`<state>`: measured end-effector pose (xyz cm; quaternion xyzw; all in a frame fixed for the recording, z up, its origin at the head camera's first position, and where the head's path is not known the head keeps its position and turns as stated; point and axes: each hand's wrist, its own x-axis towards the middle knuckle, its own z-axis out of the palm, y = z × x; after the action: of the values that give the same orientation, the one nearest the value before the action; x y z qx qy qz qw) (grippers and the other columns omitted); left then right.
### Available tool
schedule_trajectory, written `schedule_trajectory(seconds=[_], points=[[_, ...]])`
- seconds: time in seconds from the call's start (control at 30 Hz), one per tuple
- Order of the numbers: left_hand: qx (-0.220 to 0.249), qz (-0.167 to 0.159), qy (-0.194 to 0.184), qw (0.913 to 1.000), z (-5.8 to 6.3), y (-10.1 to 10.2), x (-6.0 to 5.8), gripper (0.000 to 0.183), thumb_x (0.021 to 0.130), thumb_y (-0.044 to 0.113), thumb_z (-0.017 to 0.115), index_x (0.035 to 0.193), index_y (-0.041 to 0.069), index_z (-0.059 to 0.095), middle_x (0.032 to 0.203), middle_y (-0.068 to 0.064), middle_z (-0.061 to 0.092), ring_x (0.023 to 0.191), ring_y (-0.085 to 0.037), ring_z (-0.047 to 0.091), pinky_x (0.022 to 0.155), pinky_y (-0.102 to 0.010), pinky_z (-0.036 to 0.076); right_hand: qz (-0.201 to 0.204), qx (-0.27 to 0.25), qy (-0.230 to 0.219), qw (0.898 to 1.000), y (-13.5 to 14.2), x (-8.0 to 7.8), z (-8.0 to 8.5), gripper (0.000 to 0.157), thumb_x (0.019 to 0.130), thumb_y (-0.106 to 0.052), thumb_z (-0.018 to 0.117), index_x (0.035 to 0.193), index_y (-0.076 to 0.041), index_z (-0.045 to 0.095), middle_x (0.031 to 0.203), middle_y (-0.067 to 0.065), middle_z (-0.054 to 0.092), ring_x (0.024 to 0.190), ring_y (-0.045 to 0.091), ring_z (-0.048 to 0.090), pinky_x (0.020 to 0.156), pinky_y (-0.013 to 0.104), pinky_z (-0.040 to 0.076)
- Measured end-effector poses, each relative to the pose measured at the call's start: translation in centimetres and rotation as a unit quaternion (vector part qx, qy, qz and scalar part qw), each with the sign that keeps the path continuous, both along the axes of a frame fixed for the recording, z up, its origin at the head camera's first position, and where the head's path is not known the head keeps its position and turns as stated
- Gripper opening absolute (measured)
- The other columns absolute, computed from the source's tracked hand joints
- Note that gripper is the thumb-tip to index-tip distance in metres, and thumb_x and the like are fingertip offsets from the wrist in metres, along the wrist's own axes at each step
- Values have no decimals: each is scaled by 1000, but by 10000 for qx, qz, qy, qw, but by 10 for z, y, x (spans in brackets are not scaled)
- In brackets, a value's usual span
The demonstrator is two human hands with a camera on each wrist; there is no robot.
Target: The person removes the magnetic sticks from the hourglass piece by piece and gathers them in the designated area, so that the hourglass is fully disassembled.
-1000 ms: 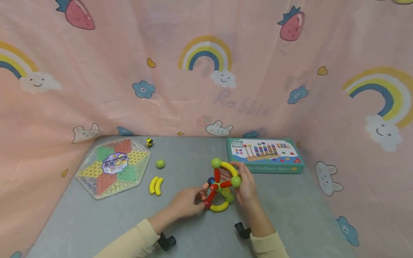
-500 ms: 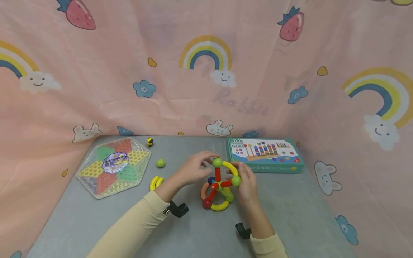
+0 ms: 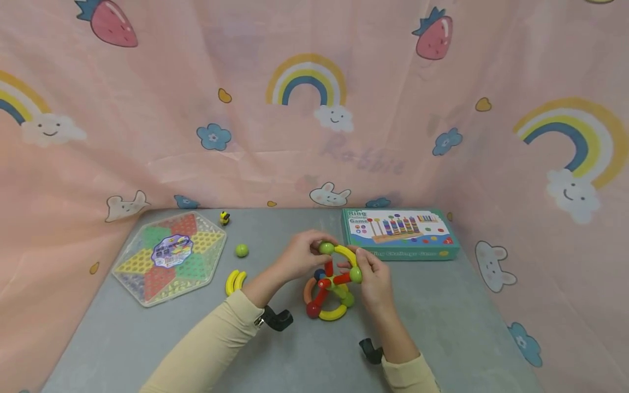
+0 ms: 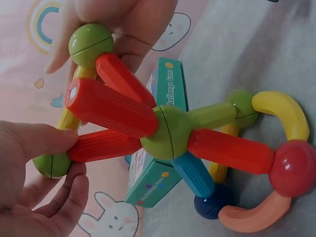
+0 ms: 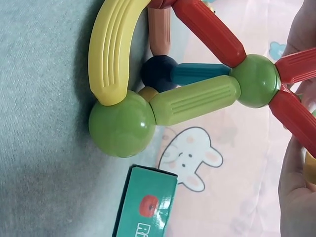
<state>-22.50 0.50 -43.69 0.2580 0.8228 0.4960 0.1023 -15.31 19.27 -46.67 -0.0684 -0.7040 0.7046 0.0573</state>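
A magnetic ball-and-stick model [image 3: 321,297] stands on the table between both hands. Red, green and blue sticks radiate from its central green ball [image 4: 170,133]; curved yellow and orange pieces link the balls of its lower ring. My left hand [image 3: 306,254] pinches the topmost green ball [image 3: 326,248], its thumb beside a red stick in the left wrist view. My right hand [image 3: 375,278] grips the model at the right-hand green ball [image 3: 356,274], fingers behind the upper curved yellow stick [image 3: 346,254]. One red stick [image 4: 111,106] points outward with its end free.
Left of the hands lie two curved yellow sticks [image 3: 236,282] and a loose green ball [image 3: 241,250]. A hexagonal Chinese checkers board [image 3: 142,286] is farther left, with a small yellow-and-black toy [image 3: 224,218] behind. A green game box [image 3: 408,254] lies at back right, before the printed curtain [image 3: 295,164].
My left hand has left the red ball at the model's lower left and moved up to the top green ball, which it now pinches. The right hand stays at the model's right side.
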Motion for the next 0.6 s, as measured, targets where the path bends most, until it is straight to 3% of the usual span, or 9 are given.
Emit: schedule_trajectory(seconds=[0.27,0.47,0.6], points=[[519,95,-558,9970,-4,-4,-5,28,90,15,75,118,16,72,112,-2,71,91,-20,70,77,-31,58,-28,165,0,9999,-4,1,5,47,103,-45,52,131,-9,66,115,16,71,94,25,74,84,29,59],[1107,235,-1238,9858,-6,-6,-6,31,93,17,72,124,13,69,118,-6,69,94,-17,72,86,-36,59,-22,253,-103,9996,-4,1,6,48,103,-47,50,132,-11,65,118,21,70,97,25,73,85,27,58],[1345,365,-1226,9826,-7,-12,-9,37,94,17,71,129,9,65,121,-12,67,94,-20,72,85,-37,59,-31,216,-135,9997,-4,2,6,46,104,-46,49,131,-12,65,119,23,69,99,27,72,86,26,58]])
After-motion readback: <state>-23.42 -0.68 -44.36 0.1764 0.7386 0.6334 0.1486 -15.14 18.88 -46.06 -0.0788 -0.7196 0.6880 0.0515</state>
